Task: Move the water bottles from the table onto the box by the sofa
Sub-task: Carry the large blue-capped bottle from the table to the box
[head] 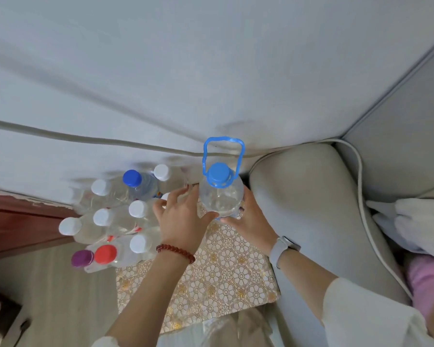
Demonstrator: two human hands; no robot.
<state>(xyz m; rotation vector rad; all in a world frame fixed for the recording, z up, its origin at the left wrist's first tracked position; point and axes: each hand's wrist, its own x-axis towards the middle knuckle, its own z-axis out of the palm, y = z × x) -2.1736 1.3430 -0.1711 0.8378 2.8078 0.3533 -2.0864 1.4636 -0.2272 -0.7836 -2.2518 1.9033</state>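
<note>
A large clear water bottle (221, 194) with a light blue cap and an upright blue carry handle stands at the far right corner of the box (226, 269), which is covered with a floral gold cloth. My left hand (182, 216) touches its left side with spread fingers. My right hand (248, 219) cups its right side, thumb at the base. Several smaller clear bottles stand on the box's left part, most with white caps (136, 208); others have a dark blue cap (132, 177), a red cap (105, 254) and a purple cap (82, 258).
The grey sofa arm (311, 209) rises right beside the box. A white wall with a beige cable (85, 139) is behind. A dark red wooden piece (18, 221) is at the left. A white cloth (421, 221) lies on the sofa.
</note>
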